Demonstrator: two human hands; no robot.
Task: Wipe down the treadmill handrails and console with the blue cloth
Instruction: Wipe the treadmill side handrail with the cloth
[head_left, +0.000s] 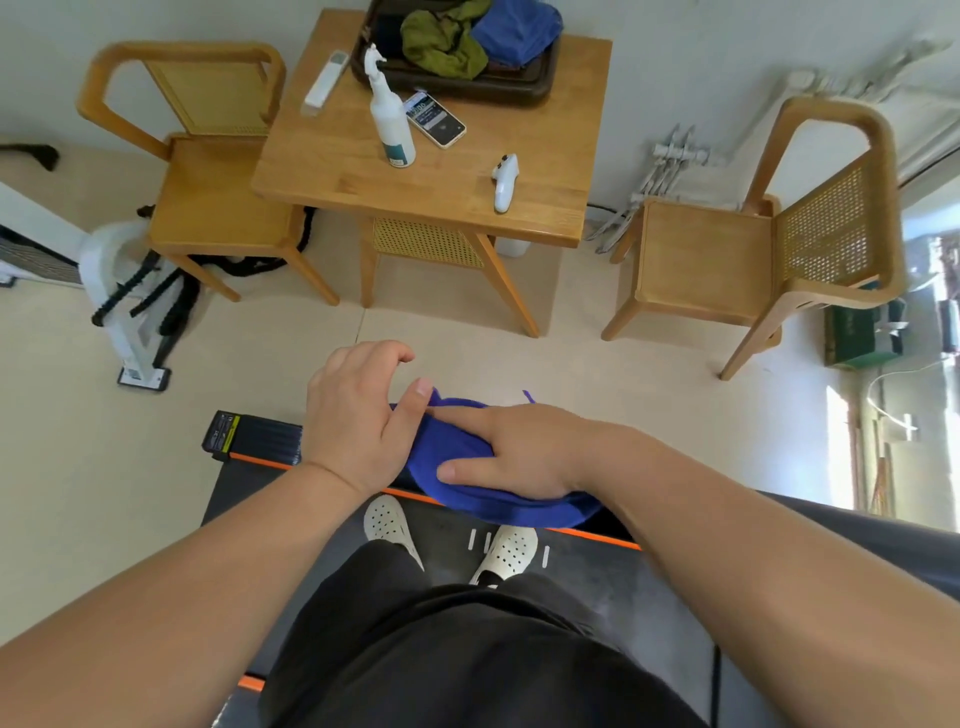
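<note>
The blue cloth (467, 488) is bunched in front of me above the treadmill's front end (249, 441), a black deck with an orange edge stripe. My right hand (514, 452) lies flat on top of the cloth with fingers spread, pressing it down. My left hand (358, 415) curls over something hidden beneath it, its thumb touching the cloth's left edge. Whatever the hands rest on is covered by them and the cloth. My feet in white perforated shoes (389, 525) stand on the belt below.
A wooden table (467, 202) ahead holds a white spray bottle (389, 114), a phone (435, 118), a white controller (505, 182), a remote and a dark tray of clothes. Wooden chairs stand at left (208, 208) and right (753, 260). White equipment (124, 291) stands at left.
</note>
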